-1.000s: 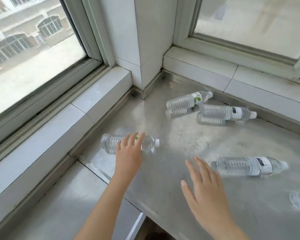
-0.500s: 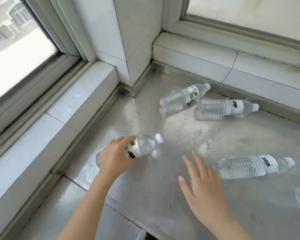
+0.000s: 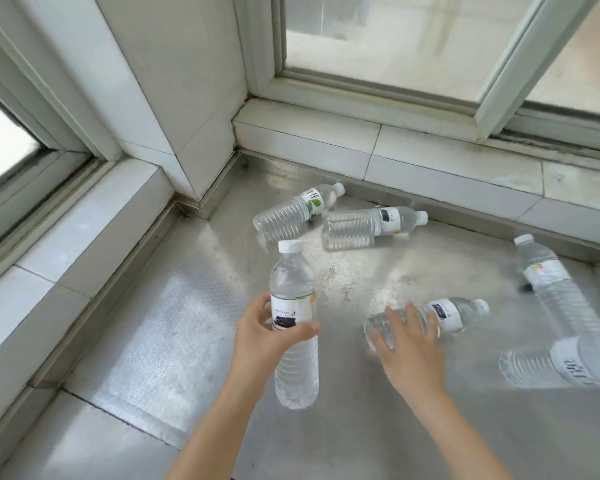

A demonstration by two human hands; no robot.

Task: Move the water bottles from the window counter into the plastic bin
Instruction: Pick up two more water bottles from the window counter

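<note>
Head view showed the held bottle (image 3: 294,323) upright above the steel counter (image 3: 174,323), the left hand (image 3: 264,341) wrapped round its label. Just right of that grip, the right hand (image 3: 409,351) spread its fingers over a lying bottle (image 3: 447,315); other bottles (image 3: 371,225) lay beyond.

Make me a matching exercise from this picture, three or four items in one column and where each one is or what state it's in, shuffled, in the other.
Column one:
1. left hand
2. right hand
3. green-leaf bottle
4. bottle cut off by the right edge

Column two:
A. lying nearest the wall corner
B. only partly in view
C. gripping a bottle with its cap up
D. fingers spread over a lying bottle

Pairs: 1-C, 2-D, 3-A, 4-B
</note>
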